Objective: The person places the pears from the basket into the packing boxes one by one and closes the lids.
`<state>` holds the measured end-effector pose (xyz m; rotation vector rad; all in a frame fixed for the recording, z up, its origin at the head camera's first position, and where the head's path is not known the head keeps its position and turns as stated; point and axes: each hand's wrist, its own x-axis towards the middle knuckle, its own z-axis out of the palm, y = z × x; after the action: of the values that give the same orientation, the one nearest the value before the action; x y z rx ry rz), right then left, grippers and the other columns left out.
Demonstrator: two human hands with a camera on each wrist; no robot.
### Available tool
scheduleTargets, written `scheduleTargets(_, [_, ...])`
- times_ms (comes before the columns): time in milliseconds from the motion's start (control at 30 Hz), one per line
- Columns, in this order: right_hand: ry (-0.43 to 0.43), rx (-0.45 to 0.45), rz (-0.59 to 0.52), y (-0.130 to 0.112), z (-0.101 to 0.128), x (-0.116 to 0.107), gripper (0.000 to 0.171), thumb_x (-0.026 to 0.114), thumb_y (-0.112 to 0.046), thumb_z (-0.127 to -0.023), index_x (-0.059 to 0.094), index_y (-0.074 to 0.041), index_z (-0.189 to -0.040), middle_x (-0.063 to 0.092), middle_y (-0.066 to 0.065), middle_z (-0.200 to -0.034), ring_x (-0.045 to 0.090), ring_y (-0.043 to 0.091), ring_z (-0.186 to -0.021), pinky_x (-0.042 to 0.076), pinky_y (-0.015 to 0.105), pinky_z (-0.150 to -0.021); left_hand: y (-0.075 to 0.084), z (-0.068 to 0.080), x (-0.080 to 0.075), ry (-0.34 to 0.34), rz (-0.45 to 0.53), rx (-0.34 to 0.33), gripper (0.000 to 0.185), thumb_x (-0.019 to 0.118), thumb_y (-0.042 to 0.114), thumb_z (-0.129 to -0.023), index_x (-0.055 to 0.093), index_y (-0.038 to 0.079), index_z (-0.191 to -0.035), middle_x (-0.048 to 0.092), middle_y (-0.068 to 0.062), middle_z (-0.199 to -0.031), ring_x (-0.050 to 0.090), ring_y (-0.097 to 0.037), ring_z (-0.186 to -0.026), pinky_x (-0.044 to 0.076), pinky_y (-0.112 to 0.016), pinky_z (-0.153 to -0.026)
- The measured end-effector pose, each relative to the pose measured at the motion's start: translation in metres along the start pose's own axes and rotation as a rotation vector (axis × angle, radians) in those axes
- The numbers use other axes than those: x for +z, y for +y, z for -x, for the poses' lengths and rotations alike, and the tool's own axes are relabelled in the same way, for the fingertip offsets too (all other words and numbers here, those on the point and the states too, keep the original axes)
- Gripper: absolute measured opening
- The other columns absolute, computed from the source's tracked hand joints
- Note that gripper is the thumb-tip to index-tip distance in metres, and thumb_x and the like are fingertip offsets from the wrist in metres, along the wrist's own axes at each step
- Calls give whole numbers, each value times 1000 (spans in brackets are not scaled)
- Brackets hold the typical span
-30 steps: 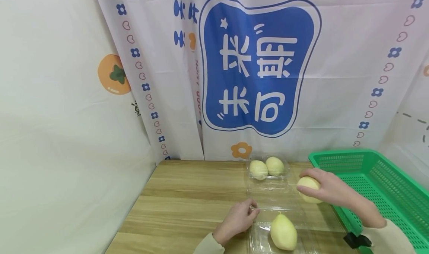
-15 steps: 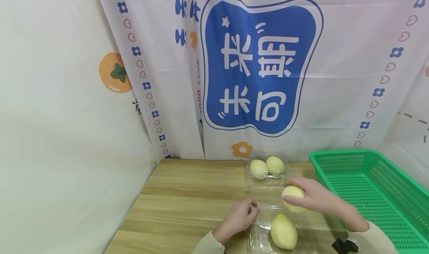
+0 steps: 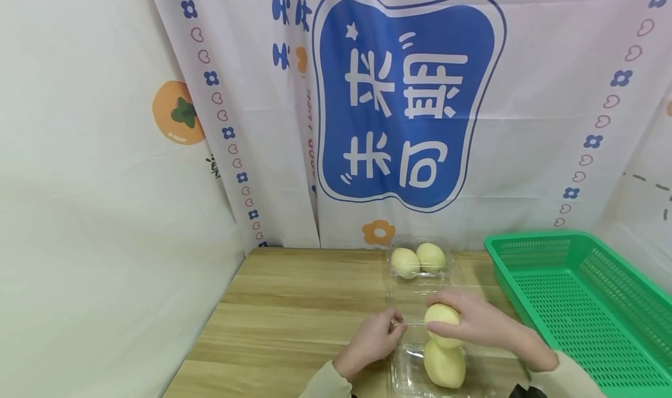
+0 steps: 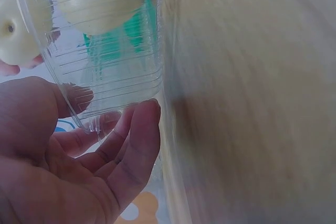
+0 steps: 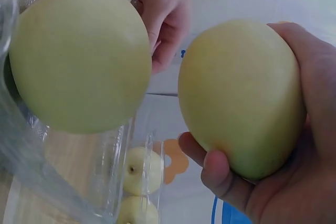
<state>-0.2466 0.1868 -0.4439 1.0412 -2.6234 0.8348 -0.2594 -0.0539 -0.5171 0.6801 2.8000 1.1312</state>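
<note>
My left hand (image 3: 373, 339) pinches the far left corner of an open clear plastic clamshell box (image 3: 406, 377). In the left wrist view, its thumb lies inside the ribbed wall (image 4: 115, 90) and the fingers outside. One pale yellow pear (image 3: 445, 367) lies in this box. Another pear (image 5: 241, 98) is gripped by my right hand (image 3: 480, 319), fingers and thumb curled around its sides. The head view puts that held pear over the box's far part, overlapping the lying one; the right wrist view shows a gap between the two pears.
Behind, a second clear box (image 3: 420, 276) contains two pears (image 3: 405, 262). A green perforated basket (image 3: 572, 304) stands along the right side of the wooden table (image 3: 283, 304). A printed curtain (image 3: 346, 223) hangs at the table's far edge.
The right hand has carried its pear left and nearer, away from the basket's edge to above the near box. My left hand stays at the box corner.
</note>
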Motion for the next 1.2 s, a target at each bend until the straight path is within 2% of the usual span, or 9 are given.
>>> scheduleTargets(167, [-6, -10, -37, -4, -1, 8, 25, 71, -44, -88, 63, -32, -109, 64, -16, -101, 56, -2, -86, 49, 18, -64, -1, 1, 1, -4, 1, 6, 18, 59, 27, -98, 63, 10, -104, 50, 12, -58, 40, 0, -40, 35, -17, -37])
scheduleTargets(367, [-12, -48, -25, -9, -1, 18, 29, 71, -46, -87, 63, -33, -112, 65, -16, -105, 58, -1, -92, 51, 20, -69, -1, -1, 0, -3, -7, 14, 19, 59, 27, -98, 63, 10, -105, 51, 12, -59, 41, 0, -41, 36, -17, -38])
scheduleTargets(567, [-61, -83, -73, -14, -1, 27, 30, 69, -44, -89, 64, -28, -113, 62, -17, -103, 53, -4, -83, 45, 15, -60, -2, -2, 0, -7, -1, 2, 17, 60, 26, -97, 63, 10, -103, 55, 11, -62, 43, 0, -44, 38, -17, -40])
scheduleTargets(833, [-137, -128, -120, -24, -2, 36, 37, 70, -44, -88, 64, -28, -121, 60, -14, -102, 49, -5, -79, 44, 14, -55, -4, -1, -1, -37, 24, -33, 20, 60, 25, -98, 63, 9, -109, 65, 5, -71, 49, -3, -45, 42, -18, -41])
scheduleTargets(967, [-140, -153, -115, -27, 0, 39, 39, 71, -45, -87, 63, -27, -120, 58, -13, -102, 48, -5, -79, 44, 14, -55, -3, 0, -2, -44, 36, -31, 19, 60, 24, -97, 63, 9, -110, 67, 3, -76, 50, -2, -48, 44, -18, -43])
scheduleTargets(1200, [-170, -97, -97, -28, 6, 43, 38, 74, -48, -84, 62, -32, -117, 54, -13, -107, 47, -3, -83, 44, 14, -57, -5, -1, -4, -57, 40, -4, 23, 55, 30, -100, 63, 10, -108, 64, 7, -69, 48, -2, -44, 40, -17, -39])
